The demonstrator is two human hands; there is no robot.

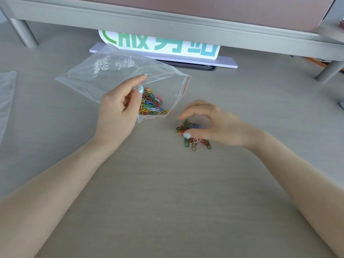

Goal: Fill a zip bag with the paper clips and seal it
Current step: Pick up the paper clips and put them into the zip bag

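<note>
Head view shows the left hand [119,110] pinching the near lip of the zip bag [119,71] between thumb and fingers [138,79], holding its red-striped mouth open toward the right. Many paper clips [151,105] already lie inside, close to that mouth. The right hand [210,123] has its fingers curled down around the remaining clips [191,135], a small tangled heap on the bench [167,192] just beside the opening; whether they are lifted yet is unclear from its blur.

Clips sitting so near the mouth could spill back out if the bag tips or the lip drops. The linked heap may shed stragglers on the way across, or snag the thin plastic and fold the mouth shut.

Open bench lies all around toward the viewer. A raised shelf [167,21] and sign [160,43] stand behind the bag, and another plastic sheet [6,94] lies at far left.
</note>
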